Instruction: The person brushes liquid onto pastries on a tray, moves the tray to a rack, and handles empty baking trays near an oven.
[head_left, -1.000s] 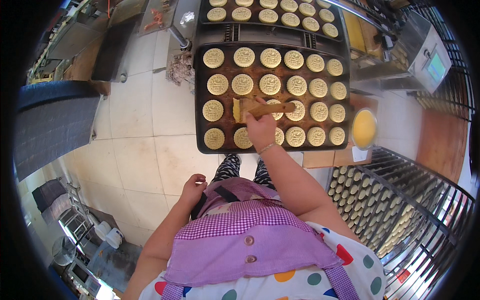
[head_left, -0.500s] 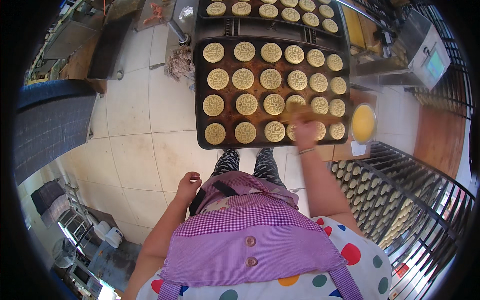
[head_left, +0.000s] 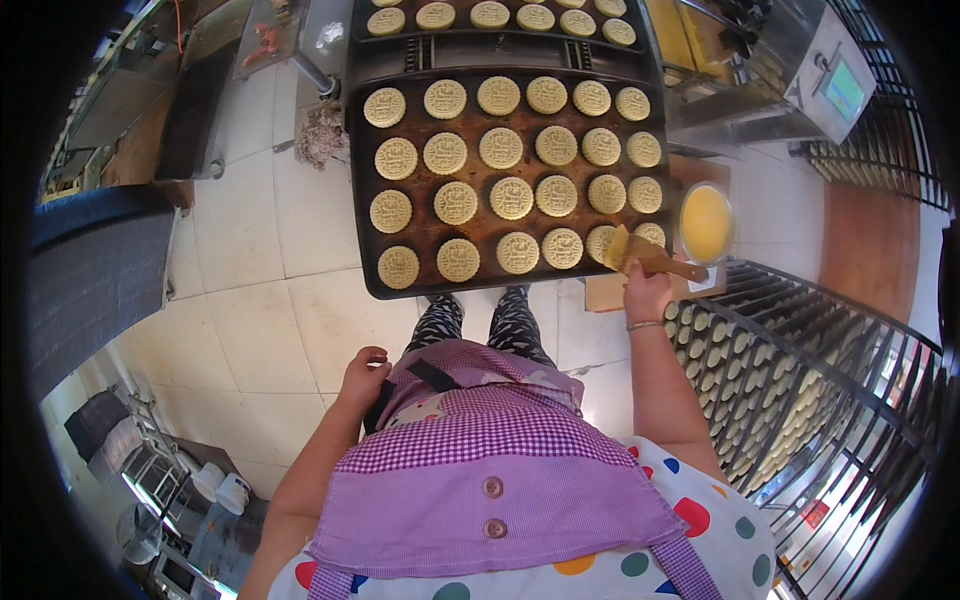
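My right hand [head_left: 648, 292] grips the wooden handle of a flat pastry brush [head_left: 655, 260] at the near right corner of a dark baking tray [head_left: 432, 282]. The brush's pale bristles point left, over the edge of a round stamped mooncake [head_left: 601, 244] in the nearest row. Whether they touch it I cannot tell. Rows of similar pale yellow mooncakes [head_left: 511, 198] cover the tray. Right of the tray stands a clear bowl of yellow liquid [head_left: 707, 223], apparently egg wash. Beside the apron hangs my left hand [head_left: 366, 376], fingers loosely bent and apart from the thumb, nothing visible in it.
Beyond the near tray lies a second tray of mooncakes [head_left: 490, 14]. A black rack [head_left: 800, 330] with many small pale pieces stands at the right. A metal machine with a screen [head_left: 838, 85] is at the far right. Tiled floor [head_left: 245, 225] stretches left.
My right hand has moved right with the brush, from over the mooncakes to the tray's near right corner. The view has shifted, so the tray sits further left. My left hand still hangs low.
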